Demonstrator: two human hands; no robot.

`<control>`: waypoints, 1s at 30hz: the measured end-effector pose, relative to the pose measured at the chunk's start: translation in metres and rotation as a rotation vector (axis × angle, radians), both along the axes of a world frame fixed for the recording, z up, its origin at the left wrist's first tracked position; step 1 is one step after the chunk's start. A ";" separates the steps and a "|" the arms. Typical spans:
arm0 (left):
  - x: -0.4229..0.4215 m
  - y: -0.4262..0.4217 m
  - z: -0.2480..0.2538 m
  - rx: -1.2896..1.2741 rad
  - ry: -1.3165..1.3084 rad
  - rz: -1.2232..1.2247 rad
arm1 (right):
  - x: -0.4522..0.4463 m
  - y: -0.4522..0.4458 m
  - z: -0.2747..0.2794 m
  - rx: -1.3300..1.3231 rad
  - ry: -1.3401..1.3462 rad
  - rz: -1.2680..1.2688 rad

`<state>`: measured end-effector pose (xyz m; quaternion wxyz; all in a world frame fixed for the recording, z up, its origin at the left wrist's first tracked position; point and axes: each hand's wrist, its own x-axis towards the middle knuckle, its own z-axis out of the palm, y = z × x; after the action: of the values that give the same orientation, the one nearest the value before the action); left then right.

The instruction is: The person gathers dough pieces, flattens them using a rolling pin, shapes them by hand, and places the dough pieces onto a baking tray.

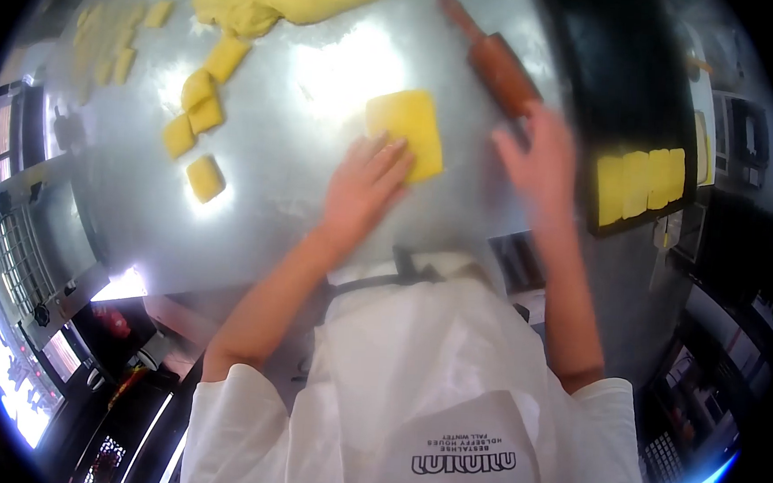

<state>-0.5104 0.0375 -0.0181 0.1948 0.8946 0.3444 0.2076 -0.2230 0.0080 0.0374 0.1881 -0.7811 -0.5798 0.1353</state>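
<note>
A flat, roughly square piece of yellow dough [418, 130] lies on the metal table in front of me. My left hand [368, 183] rests on its near left edge, fingers stretched out flat. To the right, my right hand [540, 158] is a little blurred, thumb and fingers apart, at the near end of a reddish-brown rolling pin [503, 72]. The pin lies slantwise, its far handle pointing up and left; its near handle is hidden by the hand or blurred.
A large mass of yellow dough [277, 0] lies at the far side of the metal table [260, 145]. Several small dough pieces [202, 102] trail down the left, with more at far left. At right, a dark tray [630, 88] holds several flat dough pieces [640, 183].
</note>
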 end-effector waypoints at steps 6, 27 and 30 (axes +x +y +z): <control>-0.016 0.002 -0.014 0.149 0.011 -0.075 | -0.070 0.001 -0.028 -0.329 0.382 -0.086; 0.011 0.035 0.004 -0.149 -0.205 0.358 | -0.062 0.005 -0.026 -0.340 0.445 -0.019; 0.028 0.061 0.012 -0.117 -0.074 0.378 | -0.041 0.007 0.008 -0.245 0.681 -0.143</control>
<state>-0.4820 0.0987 -0.0057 0.2165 0.7929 0.5103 0.2530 -0.2639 0.0149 0.0450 0.2846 -0.7465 -0.4073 0.4425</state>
